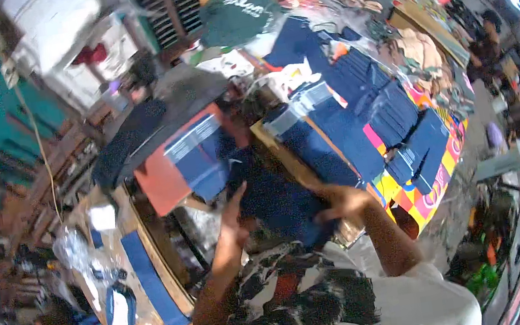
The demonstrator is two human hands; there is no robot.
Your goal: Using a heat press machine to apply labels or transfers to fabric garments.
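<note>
A dark navy piece of cloth [278,200] hangs between my two hands in front of my patterned shirt. Its left edge is gripped by my left hand [236,221], with the thumb and a finger showing. On its right side, my right hand [346,200] is closed on the cloth, slightly blurred. Just beyond my left hand lies an orange-red board [160,187] bearing navy fabric with pale printed lines [197,146]. Flat navy fabric panels [313,149] lie beyond my right hand, a brown strip running between them.
Stacked navy pieces [393,112] lie on a table with a bright checkered cover [435,202]. At left, a wooden tabletop [158,258] carries a long navy strip [154,279] and clear plastic [71,246]. A dark green bag [238,19] sits at the back. A person [491,37] is at far right.
</note>
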